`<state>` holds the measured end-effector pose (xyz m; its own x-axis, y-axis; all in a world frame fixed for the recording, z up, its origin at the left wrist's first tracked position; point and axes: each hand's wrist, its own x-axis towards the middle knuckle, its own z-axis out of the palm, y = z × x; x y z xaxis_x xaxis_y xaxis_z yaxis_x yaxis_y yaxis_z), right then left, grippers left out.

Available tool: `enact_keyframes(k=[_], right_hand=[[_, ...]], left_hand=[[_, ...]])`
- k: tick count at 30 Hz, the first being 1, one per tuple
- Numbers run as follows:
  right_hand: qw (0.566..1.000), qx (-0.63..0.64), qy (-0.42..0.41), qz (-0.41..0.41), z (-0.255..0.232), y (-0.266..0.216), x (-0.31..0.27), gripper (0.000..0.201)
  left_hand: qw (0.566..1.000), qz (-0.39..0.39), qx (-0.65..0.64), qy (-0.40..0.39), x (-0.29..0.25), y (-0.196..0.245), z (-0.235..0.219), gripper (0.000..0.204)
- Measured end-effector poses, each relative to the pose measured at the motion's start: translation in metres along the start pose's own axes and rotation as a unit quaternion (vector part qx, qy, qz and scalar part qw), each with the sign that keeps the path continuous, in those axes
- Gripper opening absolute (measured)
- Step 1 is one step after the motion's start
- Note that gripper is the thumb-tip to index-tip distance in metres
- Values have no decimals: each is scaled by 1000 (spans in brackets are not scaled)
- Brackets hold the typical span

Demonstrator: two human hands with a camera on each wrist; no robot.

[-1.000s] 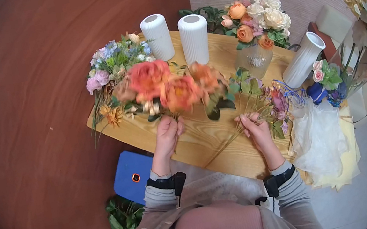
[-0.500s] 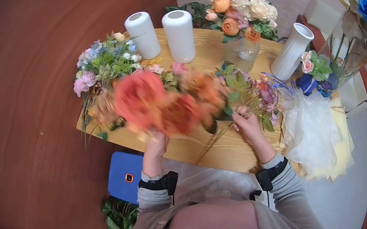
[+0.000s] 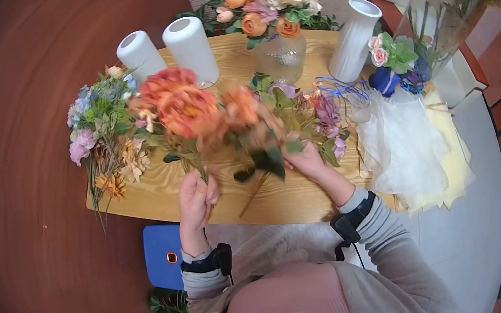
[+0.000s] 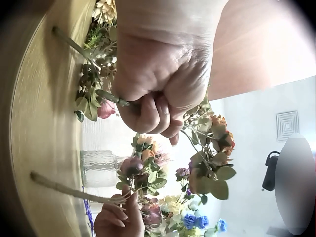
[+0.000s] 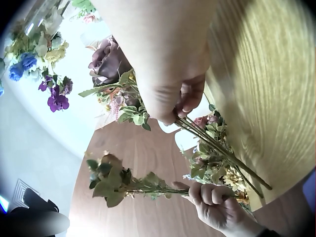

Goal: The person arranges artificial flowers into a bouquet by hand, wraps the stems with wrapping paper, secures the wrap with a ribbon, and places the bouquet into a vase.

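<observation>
In the head view my left hand [image 3: 194, 194] grips the stems of large red-orange flowers [image 3: 188, 108], held upright above the table. My right hand [image 3: 306, 161] pinches a bundle of thin stems that bears purple flowers [image 3: 327, 109] and green leaves. Some blurred orange heads and dark leaves overlap in front of the right hand's stems. The left wrist view shows the left hand [image 4: 160, 74] curled round a green stem [image 4: 111, 97]. Several long stems [image 5: 222, 149] run out below the right hand [image 5: 170, 94] in the right wrist view, their cut ends over the wood.
Two white ribbed vases [image 3: 191, 53] stand at the table's back, beside a glass vase [image 3: 282, 57] of flowers. Mixed flowers [image 3: 97, 116] lie at the left. A white vase [image 3: 355, 39], blue ribbon [image 3: 343, 90] and white wrapping [image 3: 399, 143] are at the right.
The head view has shifted, so the table's things sit further left. The red-orange flowers have moved relative to the hand and now overlap the right hand's stems. Both hands keep their hold.
</observation>
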<state>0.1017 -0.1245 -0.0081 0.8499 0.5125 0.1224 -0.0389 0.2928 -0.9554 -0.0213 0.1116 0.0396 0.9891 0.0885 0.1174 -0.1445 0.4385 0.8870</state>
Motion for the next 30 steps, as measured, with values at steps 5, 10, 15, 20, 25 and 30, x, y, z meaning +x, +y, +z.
enact_keyframes(k=[5,10,15,20,25,30], right_hand=[[967,254,-17,1,-15,23,-3,30],[918,380,-16,110,-12,29,-5,33],[841,498,-20,212,-9,32,-8,36],[931,249,-77,257,4,-10,-20,41],[813,474,-71,330,2,-5,-19,43],[585,704,-65,397,-2,6,-16,44]], left_hand=[[993,-33,77,-87,3,-26,9,29],[981,-59,180,-38,7,-49,30,25],[925,33,378,9,11,-47,51,18],[922,43,384,26,10,-46,56,11],[908,83,408,46,10,-48,59,9],[878,113,450,118,5,-48,70,12]])
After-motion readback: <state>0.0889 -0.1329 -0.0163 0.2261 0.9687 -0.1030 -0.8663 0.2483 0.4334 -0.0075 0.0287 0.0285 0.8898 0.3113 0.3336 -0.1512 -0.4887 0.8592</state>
